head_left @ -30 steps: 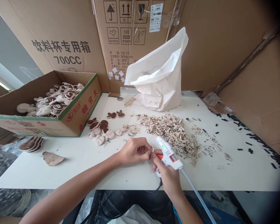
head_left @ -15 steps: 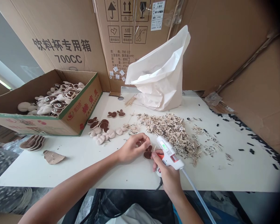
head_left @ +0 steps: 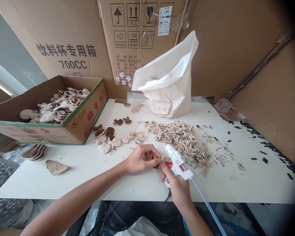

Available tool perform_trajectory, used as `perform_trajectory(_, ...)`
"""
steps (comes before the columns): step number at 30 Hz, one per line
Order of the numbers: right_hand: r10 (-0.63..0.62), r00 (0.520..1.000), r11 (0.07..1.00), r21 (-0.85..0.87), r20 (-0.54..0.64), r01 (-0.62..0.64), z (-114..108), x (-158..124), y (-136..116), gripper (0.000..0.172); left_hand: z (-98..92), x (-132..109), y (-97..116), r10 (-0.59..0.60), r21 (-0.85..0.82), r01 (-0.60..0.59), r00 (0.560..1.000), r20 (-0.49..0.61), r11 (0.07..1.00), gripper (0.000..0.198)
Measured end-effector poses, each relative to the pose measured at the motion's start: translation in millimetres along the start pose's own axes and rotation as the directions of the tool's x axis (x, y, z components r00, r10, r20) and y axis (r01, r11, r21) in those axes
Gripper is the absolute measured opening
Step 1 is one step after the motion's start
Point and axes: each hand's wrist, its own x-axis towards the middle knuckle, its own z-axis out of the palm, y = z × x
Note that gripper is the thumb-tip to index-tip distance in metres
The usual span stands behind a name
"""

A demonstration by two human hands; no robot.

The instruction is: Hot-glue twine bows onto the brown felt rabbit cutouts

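My right hand [head_left: 178, 188] is wrapped round a white hot glue gun [head_left: 176, 158] with a glue stick out of its back; its fingertips meet my left hand's. The thumb and forefinger of my left hand [head_left: 140, 160] pinch a small beige cord piece [head_left: 163, 157]. Under that hand lie brown felt pieces [head_left: 156, 167], mostly hidden by my fingers. Just beyond the gun spreads a heap of knotted beige cord pieces [head_left: 179, 134]. Brown rabbit-head shapes [head_left: 109, 132] and pale plush ones [head_left: 105, 148] lie to the left.
A cardboard box [head_left: 88, 114] of plush pieces stands at the left. Behind the heap is a white bag [head_left: 172, 95]. A stack of brown pieces [head_left: 34, 152] and a torn cardboard scrap [head_left: 56, 167] lie front left. Small black pieces [head_left: 265, 160] are scattered at the right.
My left thumb and forefinger have moved right and closed at the cord piece by my right fingertips. The hand now covers more of the brown felt pieces. The glue gun has barely moved.
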Motion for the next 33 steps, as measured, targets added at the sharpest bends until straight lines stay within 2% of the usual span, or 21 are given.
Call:
perform_trajectory(9, 0.008, 1.0, 1.0, 0.003, 0.024, -0.008, 0.0, -2.5, -4.5, 0.036, 0.2, -0.2, 5.3, -0.044, 0.003, 0.044, 0.997, 0.058, 0.999, 0.024)
perform_trajectory(18, -0.001, 1.0, 1.0, 0.001, 0.031, 0.001, -0.1, -1.4, -2.7, 0.036, -0.1, 0.9, 5.3, -0.047, -0.025, 0.048, 0.997, 0.06, 0.999, 0.026)
perform_trajectory(22, -0.008, 1.0, 1.0, 0.011, 0.006, 0.008, 1.8, -1.8, -3.5, 0.036, -0.9, 1.1, 4.9, -0.053, -0.014, 0.053, 0.998, 0.044, 0.998, 0.026)
perform_trajectory(27, 0.006, 1.0, 1.0, 0.014, 0.0, -0.006, 1.9, -2.0, -5.0, 0.039, -2.0, 1.5, 5.5, -0.057, 0.058, 0.059, 0.998, -0.028, 0.997, 0.024)
perform_trajectory(33, 0.016, 1.0, 1.0, 0.017, -0.001, -0.016, 1.5, -2.3, -5.5, 0.038, -0.9, 1.1, 7.0, -0.067, 0.07, 0.069, 0.997, -0.028, 0.995, 0.025)
